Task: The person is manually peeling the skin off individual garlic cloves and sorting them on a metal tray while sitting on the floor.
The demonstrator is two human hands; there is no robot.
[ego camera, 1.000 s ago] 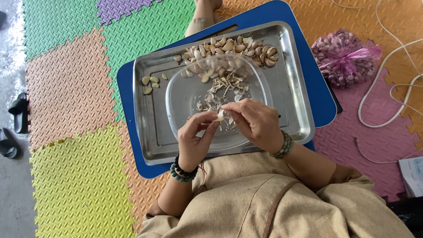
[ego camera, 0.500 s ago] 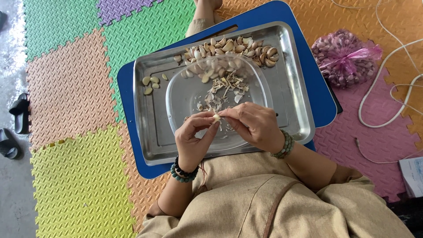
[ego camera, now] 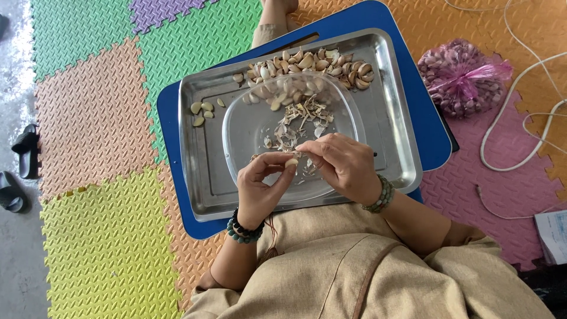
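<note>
Two hands meet over the clear bowl (ego camera: 248,118) on the steel tray (ego camera: 396,118). My left hand (ego camera: 260,192) has its grip closed on a garlic clove (ego camera: 291,162), pinched at the fingertips; my right hand (ego camera: 342,165) pinches at the clove's skin, touching it. I judge the risk: the small clove could slip, dropping among the peels (ego camera: 298,121), or a nail could gouge it.

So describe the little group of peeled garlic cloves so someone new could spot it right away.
Find the steel tray on the blue board. At its left side, outside the clear bowl, lie the few peeled cloves. They are smooth, pale yellow-green and apart, unlike the big unpeeled pile at the top.
</note>
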